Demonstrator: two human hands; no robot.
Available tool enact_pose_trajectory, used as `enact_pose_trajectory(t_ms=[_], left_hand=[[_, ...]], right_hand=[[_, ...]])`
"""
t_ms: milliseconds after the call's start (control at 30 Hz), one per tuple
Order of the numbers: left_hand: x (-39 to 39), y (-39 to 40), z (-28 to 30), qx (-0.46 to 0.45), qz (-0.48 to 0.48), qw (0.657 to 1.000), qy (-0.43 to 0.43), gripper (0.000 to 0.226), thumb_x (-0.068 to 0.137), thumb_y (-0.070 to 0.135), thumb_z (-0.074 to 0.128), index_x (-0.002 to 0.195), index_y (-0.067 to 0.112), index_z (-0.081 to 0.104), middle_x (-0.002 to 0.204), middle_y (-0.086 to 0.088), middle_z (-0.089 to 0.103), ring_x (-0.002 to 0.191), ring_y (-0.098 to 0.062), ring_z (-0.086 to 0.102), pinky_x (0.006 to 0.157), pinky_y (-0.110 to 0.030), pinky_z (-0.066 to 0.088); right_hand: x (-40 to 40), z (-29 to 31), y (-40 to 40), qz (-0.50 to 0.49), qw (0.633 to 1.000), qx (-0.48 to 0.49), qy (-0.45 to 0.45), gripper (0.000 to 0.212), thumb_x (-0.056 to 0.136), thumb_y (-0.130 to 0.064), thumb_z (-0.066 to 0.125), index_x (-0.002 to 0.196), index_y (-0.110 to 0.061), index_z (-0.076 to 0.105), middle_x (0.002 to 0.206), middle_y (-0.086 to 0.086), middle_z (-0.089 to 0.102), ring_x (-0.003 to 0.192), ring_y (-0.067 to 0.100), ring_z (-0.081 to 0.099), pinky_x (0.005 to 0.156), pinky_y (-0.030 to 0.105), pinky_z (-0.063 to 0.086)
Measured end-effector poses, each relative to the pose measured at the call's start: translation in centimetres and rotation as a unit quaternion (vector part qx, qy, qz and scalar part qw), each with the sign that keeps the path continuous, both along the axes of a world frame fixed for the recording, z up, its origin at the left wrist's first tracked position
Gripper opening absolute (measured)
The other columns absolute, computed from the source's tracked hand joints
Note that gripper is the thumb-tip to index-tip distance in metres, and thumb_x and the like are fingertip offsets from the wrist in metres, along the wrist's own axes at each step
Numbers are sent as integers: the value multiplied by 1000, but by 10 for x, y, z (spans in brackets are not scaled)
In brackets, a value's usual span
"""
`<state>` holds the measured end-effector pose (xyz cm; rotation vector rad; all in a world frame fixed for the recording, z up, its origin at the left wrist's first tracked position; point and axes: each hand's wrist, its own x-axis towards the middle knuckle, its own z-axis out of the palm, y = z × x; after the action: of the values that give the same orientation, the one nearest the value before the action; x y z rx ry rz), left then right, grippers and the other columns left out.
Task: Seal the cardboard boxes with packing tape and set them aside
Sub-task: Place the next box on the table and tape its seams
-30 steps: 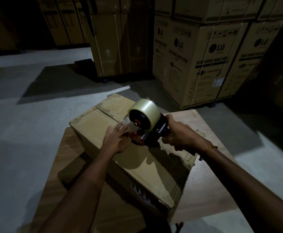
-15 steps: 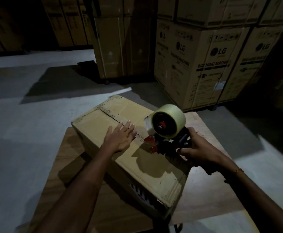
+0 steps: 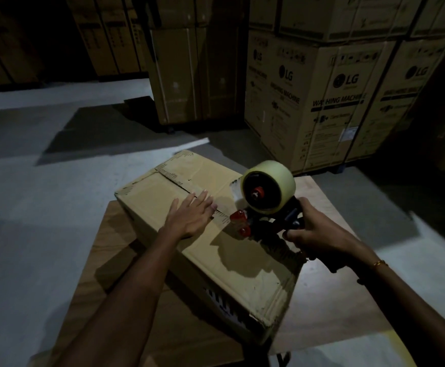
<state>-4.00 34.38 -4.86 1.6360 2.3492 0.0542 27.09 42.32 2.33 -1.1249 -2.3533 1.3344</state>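
On a wooden desk (image 3: pixel 330 308) lies the cardboard box (image 3: pixel 232 263). Left hand (image 3: pixel 189 218) presses flat, fingers straight, holding its flaps shut. Right hand (image 3: pixel 314 234) grips the tape dispenser (image 3: pixel 265 205), angled onto the seam for taping.

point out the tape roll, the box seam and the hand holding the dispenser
tape roll (image 3: pixel 282 178), head view, on its pale outer band
box seam (image 3: pixel 175 181), head view, on the untaped stretch beyond the fingers
right hand (image 3: pixel 315 234), head view, on the back of the hand gripping the handle
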Motion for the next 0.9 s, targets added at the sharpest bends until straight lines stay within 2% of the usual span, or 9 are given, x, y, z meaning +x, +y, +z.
enact_pose_trajectory(t_ms=[200, 400, 467, 567, 633, 700, 767, 833, 900], left_hand=[[-1, -1, -5, 5, -11, 1000, 19, 61, 105, 58, 6, 162, 36, 6, 169, 15, -9, 156, -14, -7, 124, -53, -3], [2, -1, -10, 8, -9, 999, 37, 64, 103, 62, 5, 161, 37, 2, 169, 13, -11, 156, -18, -9, 123, -56, -3], [11, -3, -7, 12, -10, 999, 44, 62, 104, 60, 6, 161, 37, 4, 169, 11, -12, 156, -20, -10, 123, -58, -2], [37, -12, -5, 4, -90, 994, 69, 56, 109, 44, 19, 162, 35, 4, 170, 7, -11, 156, -23, -11, 123, -57, -2], [53, -21, -8, 17, -132, 989, 59, 53, 109, 36, 26, 161, 34, 15, 170, 8, -5, 156, -20, -10, 124, -54, -2], [61, -26, -12, 32, -149, 987, 51, 49, 110, 39, 24, 159, 36, 26, 170, 11, -2, 156, -15, -9, 125, -51, -1], [62, -28, -13, 27, -150, 987, 57, 49, 109, 40, 24, 158, 37, 27, 170, 12, -2, 156, -14, -8, 126, -50, 1], [61, -29, -11, 26, -142, 988, 63, 50, 109, 39, 25, 159, 36, 24, 170, 12, -2, 156, -13, -8, 126, -48, 2], [63, -32, -5, 28, -134, 988, 66, 51, 109, 37, 25, 159, 33, 24, 170, 10, -3, 156, -12, -8, 126, -46, 2]], right_hand=[[-4, -4, -1, 23, 998, 56, -31, 52, 92, -6, 71, 127, -18, 35, 100, 5, 65, 58, -1, 64, 48, 16, 46], [-3, -10, 1, 23, 994, 87, -60, 56, 91, -13, 72, 128, -25, 32, 95, 3, 65, 56, 5, 64, 48, 20, 47], [-2, -13, 0, 25, 993, 92, -63, 57, 92, -14, 72, 129, -27, 30, 95, 1, 65, 63, 8, 65, 50, 21, 47], [0, -18, 0, 20, 994, 95, -58, 59, 91, -17, 73, 129, -29, 29, 97, -3, 64, 79, 11, 67, 53, 23, 51], [2, -20, -1, 18, 994, 92, -54, 60, 92, -15, 72, 130, -29, 29, 96, -3, 64, 76, 10, 67, 52, 22, 51], [3, -23, -1, 14, 995, 86, -42, 59, 92, -14, 71, 132, -26, 29, 96, -1, 64, 68, 7, 66, 49, 20, 48], [4, -25, -2, 10, 997, 76, -24, 59, 92, -13, 72, 133, -26, 31, 98, -1, 65, 68, 0, 66, 49, 16, 47], [3, -26, -2, 9, 997, 76, -19, 63, 92, -14, 73, 136, -27, 30, 103, -4, 66, 80, 0, 67, 54, 15, 49], [3, -26, -5, 6, 997, 75, -12, 65, 92, -14, 73, 139, -26, 30, 100, -9, 64, 81, -2, 67, 56, 13, 49]])
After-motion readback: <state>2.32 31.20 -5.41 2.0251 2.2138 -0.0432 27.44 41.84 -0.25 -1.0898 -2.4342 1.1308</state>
